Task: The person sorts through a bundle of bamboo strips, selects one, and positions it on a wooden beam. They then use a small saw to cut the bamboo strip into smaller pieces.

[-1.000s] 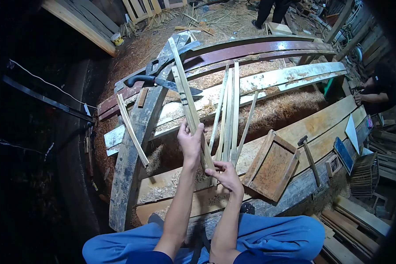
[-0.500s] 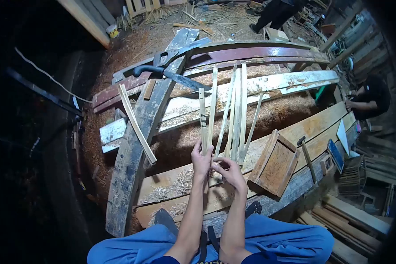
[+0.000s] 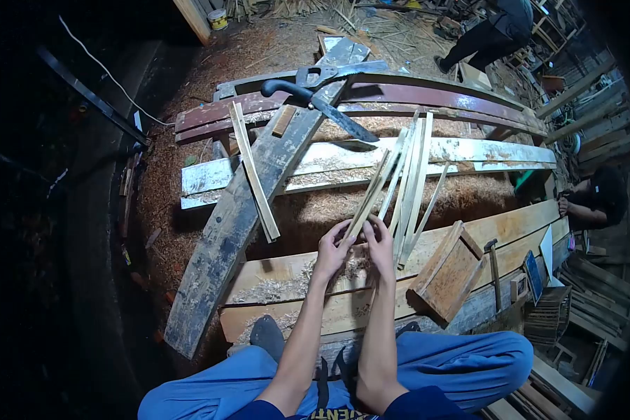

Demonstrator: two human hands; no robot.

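Observation:
Both hands hold the lower ends of a few thin wooden strips (image 3: pixel 371 194), which lean up to the right. My left hand (image 3: pixel 333 253) is closed round them from the left. From the right, my right hand (image 3: pixel 379 245) has its fingers curled on the same strips. Just beyond, a loose fan of several pale strips (image 3: pixel 418 178) lies across the white-painted board (image 3: pixel 462 150) and the front planks. More strips (image 3: pixel 253 171) rest on the weathered beam (image 3: pixel 224 217) at the left.
Two saws (image 3: pixel 322 101) lie on the beam beside a small wood block (image 3: pixel 283 120). To the right are a wooden tray (image 3: pixel 449 271), a hammer (image 3: pixel 495 269) and a blue piece (image 3: pixel 533 277). One person (image 3: pixel 493 35) stands behind; another (image 3: pixel 598 199) is at the right.
The strips in my hands have tilted right, and my hands have come together at their lower ends. The whole view has shifted, with the bench and tools appearing further right.

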